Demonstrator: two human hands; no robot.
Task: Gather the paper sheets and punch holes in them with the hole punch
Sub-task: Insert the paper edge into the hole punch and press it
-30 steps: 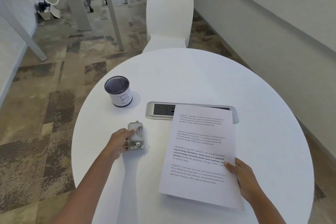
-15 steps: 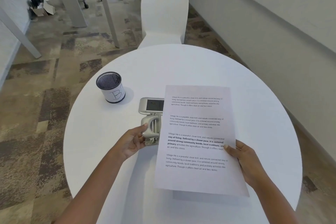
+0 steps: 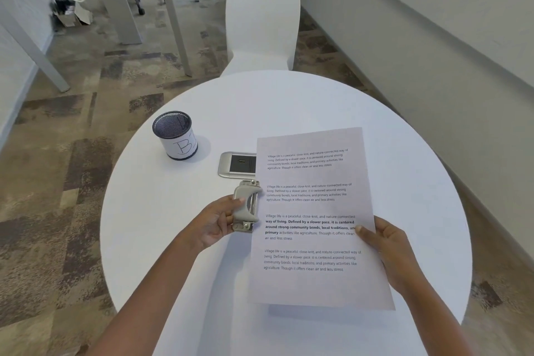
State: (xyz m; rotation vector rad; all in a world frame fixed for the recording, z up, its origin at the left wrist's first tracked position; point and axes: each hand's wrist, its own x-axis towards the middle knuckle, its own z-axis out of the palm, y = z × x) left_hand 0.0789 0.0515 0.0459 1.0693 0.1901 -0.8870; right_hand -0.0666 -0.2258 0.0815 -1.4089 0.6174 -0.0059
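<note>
1. The left hand has its grip closed around a small grey metal hole punch, thumb on the near side and fingers wrapped over its left side, holding it above the round white worktop.
2. The right hand pinches the right edge of the white printed paper sheets, thumb on top of the page and the other fingers hidden beneath; this grip is closed on the paper.
3. The sheets are lifted off the worktop, casting a shadow below their near edge, and carry 4 blocks of black text, the third partly in bold. How many sheets are in the stack cannot be told.
4. The hole punch sits at the left edge of the sheets, about level with the second and third text blocks, its open slot facing the paper edge; whether the edge is already inside the slot cannot be told.
5. A silver rectangular power outlet panel set into the worktop lies just beyond the punch, its right part covered by the paper.
6. A black mesh pen cup with a white label marked "B" stands upright to the left of the panel.
7. A white moulded chair stands at the far side of the worktop.
</note>
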